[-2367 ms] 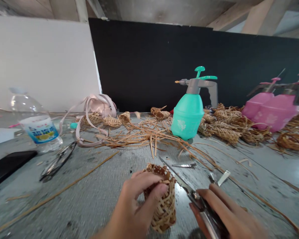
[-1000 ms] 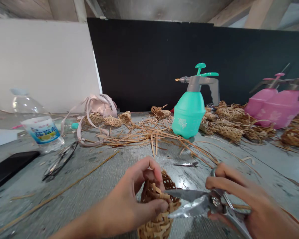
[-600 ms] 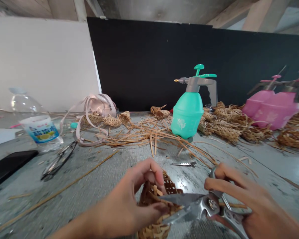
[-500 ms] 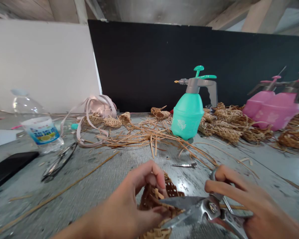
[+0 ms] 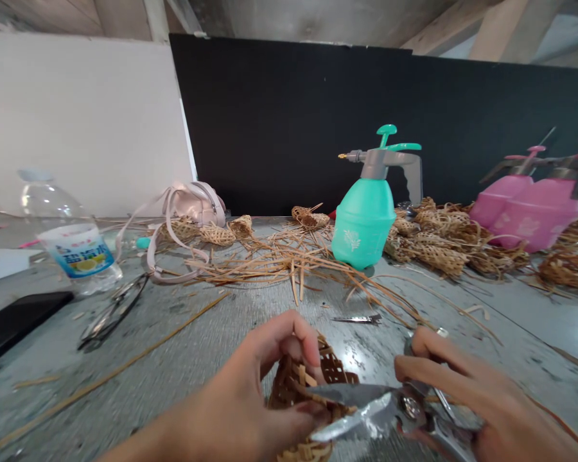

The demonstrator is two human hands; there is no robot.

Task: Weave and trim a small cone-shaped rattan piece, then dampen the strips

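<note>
My left hand (image 5: 270,385) is closed around a small woven piece of brown strips (image 5: 334,366), its thumb and fingers pinching the weave. Part of the weave is hidden behind the hand. My right hand (image 5: 472,391) grips metal scissors (image 5: 409,407) by the handles. The scissor blades are parted and point left, with their tips at the woven piece beside my left thumb. Whether a strip lies between the blades is hard to make out. A silver hair clip (image 5: 356,319) lies on the table just beyond.
Loose strips (image 5: 270,260) spread behind my hands, near a green spray bottle (image 5: 363,221). Woven pieces (image 5: 438,244) and pink spray bottles (image 5: 534,212) stand right. To the left are a plastic bottle (image 5: 84,256), a phone (image 5: 19,327), metal-framed glasses (image 5: 113,311) and a pale bag (image 5: 200,205).
The right hand and the scissor handles have dropped slightly, and the lower blade has tilted a little. My left hand stays in place on the woven piece.
</note>
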